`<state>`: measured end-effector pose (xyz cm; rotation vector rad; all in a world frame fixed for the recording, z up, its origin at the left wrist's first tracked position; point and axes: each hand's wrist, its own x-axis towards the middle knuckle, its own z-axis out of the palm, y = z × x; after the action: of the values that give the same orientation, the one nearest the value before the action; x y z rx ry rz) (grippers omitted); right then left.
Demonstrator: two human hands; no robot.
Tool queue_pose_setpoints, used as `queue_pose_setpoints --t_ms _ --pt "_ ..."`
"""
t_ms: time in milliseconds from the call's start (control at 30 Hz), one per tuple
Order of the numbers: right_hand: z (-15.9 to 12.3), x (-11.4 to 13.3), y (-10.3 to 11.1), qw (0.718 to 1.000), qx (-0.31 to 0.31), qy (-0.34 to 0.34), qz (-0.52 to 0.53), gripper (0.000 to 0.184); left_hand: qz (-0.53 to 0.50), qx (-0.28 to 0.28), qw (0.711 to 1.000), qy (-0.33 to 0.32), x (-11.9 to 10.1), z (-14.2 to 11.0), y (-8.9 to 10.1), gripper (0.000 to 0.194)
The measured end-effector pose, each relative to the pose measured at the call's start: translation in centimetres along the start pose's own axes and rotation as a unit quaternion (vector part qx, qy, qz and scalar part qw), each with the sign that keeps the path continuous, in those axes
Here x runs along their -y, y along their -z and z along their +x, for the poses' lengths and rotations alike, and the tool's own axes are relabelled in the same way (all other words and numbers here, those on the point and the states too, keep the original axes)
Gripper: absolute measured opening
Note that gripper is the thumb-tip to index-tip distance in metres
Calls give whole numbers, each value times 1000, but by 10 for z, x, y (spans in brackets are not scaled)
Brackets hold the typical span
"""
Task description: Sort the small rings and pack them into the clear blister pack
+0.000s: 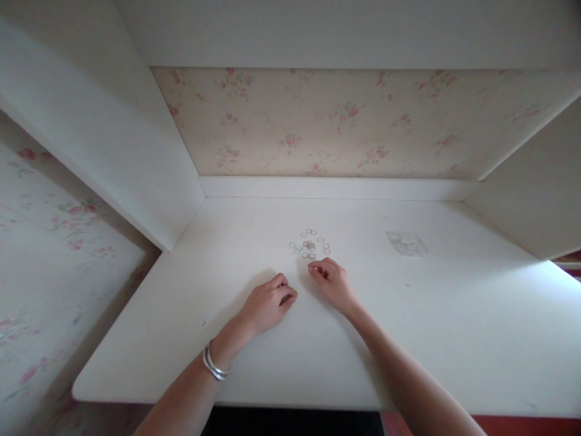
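Observation:
Several small thin rings (326, 246) lie scattered on the white desktop (254, 242), some heaped in the middle of the group. Just in front of them is my right hand (333, 281), thumb and index fingertip pinched together near the closest rings. My left hand (267, 303) rests lower and to the left, also in a pinch. A tiny yellowish spot shows at its fingertips, too small to name. Whatever the right fingertips hold, if anything, cannot be made out. Two silver bangles (214, 363) circle my left wrist.
A flat clear plastic packet (407, 243) lies to the right of the rings. White side panels (149, 175) and a low back ledge (340, 188) bound the desk, with floral wallpaper (318, 121) behind. A small dark mark (204, 324) is left of my left hand.

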<state>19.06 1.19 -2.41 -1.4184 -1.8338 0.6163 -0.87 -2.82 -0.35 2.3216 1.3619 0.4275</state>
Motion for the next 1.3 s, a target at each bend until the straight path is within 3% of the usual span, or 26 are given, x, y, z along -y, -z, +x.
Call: queue_pose_setpoints --t_ms 133,300,600,833,1000,1167,1300 --pt "36 -8 7 993 21 22 -117 22 -2 -3 1000 -11 1 -1 1 24" --pt "65 -9 9 964 95 54 -243 23 4 1 1000 -11 1 -2 2 27" --pt "83 1 9 907 195 62 -368 27 34 10 999 -11 2 -2 1 31" --pt "83 9 3 891 217 61 -393 27 18 -1 1000 -20 3 -3 2 26" --pt "77 14 12 895 208 61 -389 29 -28 -1 1000 -11 8 -2 2 18" --pt "57 17 25 941 148 95 -288 27 -107 -15 994 -6 11 0 4 15" --pt "21 19 21 962 120 141 -203 23 -175 -40 984 22 16 4 6 14"
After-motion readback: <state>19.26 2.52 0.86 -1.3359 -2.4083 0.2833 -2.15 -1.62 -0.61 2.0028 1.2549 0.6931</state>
